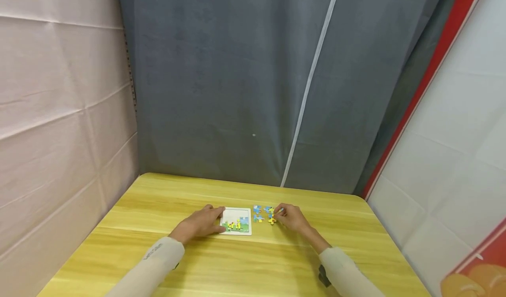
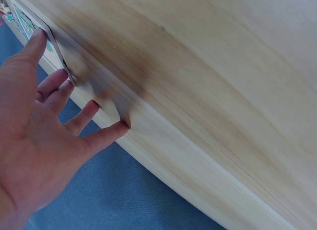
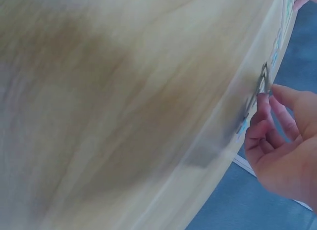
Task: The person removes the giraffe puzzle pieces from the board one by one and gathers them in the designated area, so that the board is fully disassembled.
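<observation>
A white square puzzle tray [image 1: 235,210] lies on the table, with colourful pieces [image 1: 238,224] fitted along its lower part and bare white above. My left hand [image 1: 202,222] spreads over the tray's left side, its thumb [image 2: 35,44] resting on the tray and fingers by the edge. To the right, my right hand [image 1: 291,217] pinches a jigsaw piece [image 3: 264,77] between thumb and index finger, tilted up close over the table. Its picture is mostly hidden by the fingers. Loose blue and yellow pieces [image 1: 258,218] lie between the tray and this hand.
The yellow wood-grain table [image 1: 253,262] reaches back to a grey curtain [image 1: 237,90]. A pale cloth wall [image 1: 63,112] stands at the left, and a white and red panel [image 1: 446,156] at the right.
</observation>
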Demonstrator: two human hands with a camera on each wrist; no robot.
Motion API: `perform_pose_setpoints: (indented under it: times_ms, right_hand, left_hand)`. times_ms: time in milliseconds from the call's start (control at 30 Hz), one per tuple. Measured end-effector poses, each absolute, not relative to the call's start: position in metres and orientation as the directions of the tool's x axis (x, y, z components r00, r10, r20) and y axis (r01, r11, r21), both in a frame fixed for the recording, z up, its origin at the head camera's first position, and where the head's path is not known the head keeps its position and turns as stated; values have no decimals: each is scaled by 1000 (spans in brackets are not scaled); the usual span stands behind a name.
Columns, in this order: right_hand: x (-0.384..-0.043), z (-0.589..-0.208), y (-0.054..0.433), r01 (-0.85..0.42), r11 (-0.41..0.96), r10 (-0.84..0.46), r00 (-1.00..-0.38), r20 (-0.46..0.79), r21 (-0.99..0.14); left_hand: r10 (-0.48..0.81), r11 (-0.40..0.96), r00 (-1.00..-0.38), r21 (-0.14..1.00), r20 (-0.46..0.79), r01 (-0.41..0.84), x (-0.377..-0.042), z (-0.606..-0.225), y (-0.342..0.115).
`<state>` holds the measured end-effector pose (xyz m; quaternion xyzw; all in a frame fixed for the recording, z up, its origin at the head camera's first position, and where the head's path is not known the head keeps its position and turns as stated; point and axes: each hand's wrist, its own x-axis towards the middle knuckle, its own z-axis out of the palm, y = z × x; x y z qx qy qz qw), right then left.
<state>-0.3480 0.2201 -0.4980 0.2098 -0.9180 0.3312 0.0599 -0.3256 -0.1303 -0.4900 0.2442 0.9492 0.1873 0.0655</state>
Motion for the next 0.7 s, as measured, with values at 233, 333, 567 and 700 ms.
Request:
perform_pose_setpoints:
  times_ms: [233,333,567,700]
  right_hand:
    - [-350,-495,211,-443,703,-346,-897,277,-556]
    - [-349,-496,202,-508,670,-402,-861,311,-542]
    - [-343,-498,173,-591,624,-508,-804,309,-511]
    - [-341,-497,155,-616,606,-546,-782,300,-502]
  left_hand:
    - [484,814,-874,384,-33,436,-326,-490,-131]
    - [488,812,-872,381,-30,442,-326,-490,-131]
    - [493,806,-869,394,-34,442,-325,-489,-130]
    - [481,817,-875,384,-46,429,-325,-489,-130]
